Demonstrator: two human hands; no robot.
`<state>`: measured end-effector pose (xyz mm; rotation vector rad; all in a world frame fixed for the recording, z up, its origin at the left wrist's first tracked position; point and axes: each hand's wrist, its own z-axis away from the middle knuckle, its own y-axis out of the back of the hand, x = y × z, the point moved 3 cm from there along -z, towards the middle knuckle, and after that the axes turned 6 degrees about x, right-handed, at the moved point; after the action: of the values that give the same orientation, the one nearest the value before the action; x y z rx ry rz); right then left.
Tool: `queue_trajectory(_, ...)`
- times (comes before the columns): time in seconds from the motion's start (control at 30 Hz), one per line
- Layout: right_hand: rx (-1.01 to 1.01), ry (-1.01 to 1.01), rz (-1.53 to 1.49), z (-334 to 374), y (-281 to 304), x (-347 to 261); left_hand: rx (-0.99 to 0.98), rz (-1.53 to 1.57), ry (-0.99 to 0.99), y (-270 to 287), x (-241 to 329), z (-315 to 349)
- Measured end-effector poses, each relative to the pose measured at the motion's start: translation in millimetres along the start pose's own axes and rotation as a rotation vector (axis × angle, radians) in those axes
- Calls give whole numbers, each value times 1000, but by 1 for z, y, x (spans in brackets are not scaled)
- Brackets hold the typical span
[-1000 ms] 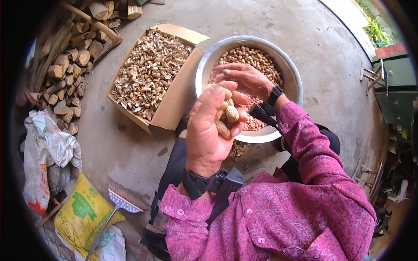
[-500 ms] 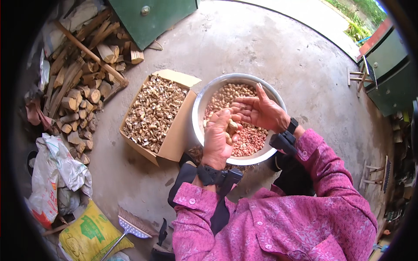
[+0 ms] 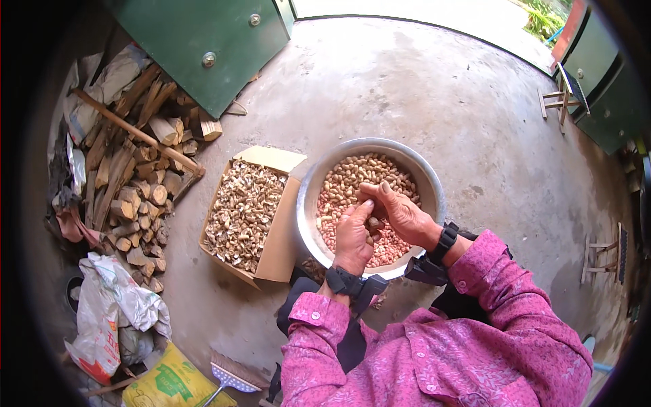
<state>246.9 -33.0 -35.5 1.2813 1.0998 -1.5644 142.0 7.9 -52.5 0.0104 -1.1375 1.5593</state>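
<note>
Over a wide metal basin (image 3: 437, 183), my two hands meet with their fingers curled together. My left hand (image 3: 352, 241) is closed around unshelled peanuts, mostly hidden behind its fingers. The fingers of my right hand (image 3: 410, 220) are bent in against the left thumb and fingers; whatever they pinch is hidden. Below them, unshelled peanuts (image 3: 369, 169) lie in the far part of the basin. Shelled pink peanut kernels (image 3: 390, 247) fill the near part.
Left of the basin stands a cardboard box (image 3: 277, 237) full of broken peanut shells (image 3: 244, 210). Stacked firewood (image 3: 139, 197), white sacks (image 3: 102, 319), a yellow bag (image 3: 169, 380) and a broom (image 3: 234, 375) lie farther left. Small stools (image 3: 563, 102) stand at the right.
My right hand, spread open before, has closed in on the left hand, and its fingers have curled. My left hand still holds the peanuts. The view has shifted a little.
</note>
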Motion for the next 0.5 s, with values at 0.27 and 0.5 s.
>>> queue_trajectory(0.27,20,150,188,6,26,-25,-99,135,115,-14,0,-1)
queue_trajectory(0.5,111,212,356,6,35,-32,-89,129,156,-20,-9,1)
